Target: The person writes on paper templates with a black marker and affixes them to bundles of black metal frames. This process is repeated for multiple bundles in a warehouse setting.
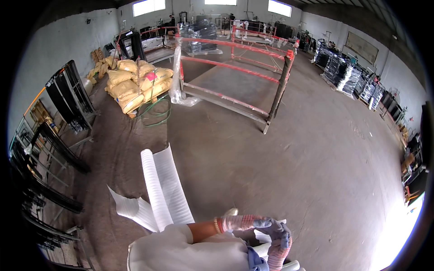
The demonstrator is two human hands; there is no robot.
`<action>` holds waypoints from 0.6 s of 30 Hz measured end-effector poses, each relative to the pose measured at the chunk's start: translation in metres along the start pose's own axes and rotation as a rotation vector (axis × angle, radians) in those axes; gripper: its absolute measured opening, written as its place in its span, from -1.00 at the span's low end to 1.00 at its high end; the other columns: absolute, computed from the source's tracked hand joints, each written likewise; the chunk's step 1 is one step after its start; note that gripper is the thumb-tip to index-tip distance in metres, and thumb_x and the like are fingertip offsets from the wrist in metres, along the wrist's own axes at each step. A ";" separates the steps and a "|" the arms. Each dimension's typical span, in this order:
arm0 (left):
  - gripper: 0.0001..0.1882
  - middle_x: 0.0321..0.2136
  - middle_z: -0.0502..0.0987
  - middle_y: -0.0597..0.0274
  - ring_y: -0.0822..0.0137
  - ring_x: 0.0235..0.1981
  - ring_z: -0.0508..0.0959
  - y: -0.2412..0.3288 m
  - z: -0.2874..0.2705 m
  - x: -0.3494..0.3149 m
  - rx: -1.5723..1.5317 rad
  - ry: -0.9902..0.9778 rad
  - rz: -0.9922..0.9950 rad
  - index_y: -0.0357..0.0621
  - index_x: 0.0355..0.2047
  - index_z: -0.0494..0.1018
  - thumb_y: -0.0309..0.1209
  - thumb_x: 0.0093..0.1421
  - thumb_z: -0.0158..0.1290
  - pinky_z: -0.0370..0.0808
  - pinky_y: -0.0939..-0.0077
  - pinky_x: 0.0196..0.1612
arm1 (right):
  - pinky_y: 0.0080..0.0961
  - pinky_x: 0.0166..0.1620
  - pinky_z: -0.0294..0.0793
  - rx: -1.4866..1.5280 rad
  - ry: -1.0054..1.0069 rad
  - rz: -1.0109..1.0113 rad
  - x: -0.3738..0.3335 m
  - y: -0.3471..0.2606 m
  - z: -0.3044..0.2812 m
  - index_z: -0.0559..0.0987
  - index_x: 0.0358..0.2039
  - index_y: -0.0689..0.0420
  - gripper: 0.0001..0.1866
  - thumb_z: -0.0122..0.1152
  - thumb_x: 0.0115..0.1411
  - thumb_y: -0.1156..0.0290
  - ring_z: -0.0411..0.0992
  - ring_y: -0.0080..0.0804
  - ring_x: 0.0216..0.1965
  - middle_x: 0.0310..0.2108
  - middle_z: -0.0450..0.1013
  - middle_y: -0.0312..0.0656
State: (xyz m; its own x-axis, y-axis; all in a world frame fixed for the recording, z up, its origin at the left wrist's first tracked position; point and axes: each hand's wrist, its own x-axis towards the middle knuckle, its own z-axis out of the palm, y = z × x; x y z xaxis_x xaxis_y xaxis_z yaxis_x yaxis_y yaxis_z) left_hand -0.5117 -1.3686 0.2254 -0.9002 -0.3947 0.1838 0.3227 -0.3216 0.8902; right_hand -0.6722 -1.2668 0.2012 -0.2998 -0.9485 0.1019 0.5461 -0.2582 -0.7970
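Note:
Both hands meet in front of my body at the lower middle, in knit work gloves with red stripes and grey-blue fingers. My left hand (pixel 246 221), with a beaded bracelet at the wrist, reaches across from the left. Its fingers are pressed together against the fingers of my right hand (pixel 279 244), which bends up from below. Whatever lies between the fingertips is hidden. Beyond my left arm a roll of white foam sheet (pixel 156 189) lies partly unrolled on the floor, one loose flap (pixel 131 208) spread left. More white sheet (pixel 262 236) shows below my hands.
A red-and-grey metal frame (pixel 226 97), partly wrapped in plastic, stands ahead. Left of it are stacked tan sacks (pixel 138 83) and a green hose (pixel 158 115). Racks of black parts (pixel 68 97) line the left wall; wrapped stacks (pixel 343 72) stand far right.

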 end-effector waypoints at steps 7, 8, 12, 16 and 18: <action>-0.52 0.00 0.25 0.16 0.31 0.05 0.22 0.041 -0.105 0.109 -0.198 0.020 0.165 -0.24 0.02 0.18 -0.16 0.21 -0.26 0.10 0.38 0.11 | -0.24 0.01 0.22 -0.100 0.026 -0.030 0.168 -0.028 0.001 0.27 -0.04 0.23 -0.54 -0.15 0.15 0.17 0.30 -0.20 -0.09 -0.11 0.30 0.01; -0.52 0.03 0.21 0.14 0.29 0.07 0.19 0.054 -0.120 0.128 -0.199 0.017 0.198 -0.24 0.03 0.17 -0.16 0.21 -0.28 0.08 0.34 0.12 | -0.24 0.01 0.22 -0.114 0.044 -0.037 0.197 -0.035 0.009 0.26 -0.03 0.23 -0.56 -0.18 0.16 0.20 0.29 -0.21 -0.07 -0.09 0.29 0.02; -0.50 0.08 0.15 0.12 0.24 0.13 0.10 0.101 -0.168 0.196 -0.208 0.000 0.320 -0.23 0.07 0.11 -0.17 0.22 -0.30 -0.01 0.31 0.16 | -0.31 0.02 0.20 -0.326 0.044 -0.212 0.309 -0.051 0.040 0.25 -0.02 0.25 -0.50 -0.18 0.17 0.12 0.26 -0.24 -0.04 -0.09 0.29 -0.02; -0.49 0.12 0.07 0.13 0.20 0.16 0.02 0.131 -0.205 0.260 -0.242 -0.031 0.455 -0.20 0.09 0.05 -0.16 0.21 -0.33 -0.12 0.29 0.19 | -0.32 0.08 0.11 -0.103 -0.028 -0.251 0.398 -0.055 0.052 0.16 0.05 0.26 -0.54 -0.27 0.20 0.25 0.19 -0.25 0.02 -0.01 0.19 -0.01; -0.47 0.13 0.03 0.12 0.18 0.17 -0.02 0.133 -0.219 0.291 -0.352 -0.014 0.486 -0.18 0.11 0.01 -0.15 0.21 -0.34 -0.16 0.28 0.20 | -0.33 0.08 0.10 0.047 -0.014 -0.225 0.432 -0.053 0.052 0.16 0.05 0.26 -0.49 -0.23 0.19 0.18 0.18 -0.27 0.02 -0.01 0.19 -0.02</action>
State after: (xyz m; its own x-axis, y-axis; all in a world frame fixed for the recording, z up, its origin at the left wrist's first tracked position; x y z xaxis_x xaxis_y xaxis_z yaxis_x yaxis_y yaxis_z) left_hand -0.6672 -1.7151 0.3060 -0.6280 -0.5573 0.5432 0.7738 -0.3735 0.5115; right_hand -0.7898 -1.6724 0.3180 -0.4077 -0.8683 0.2824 0.5026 -0.4716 -0.7245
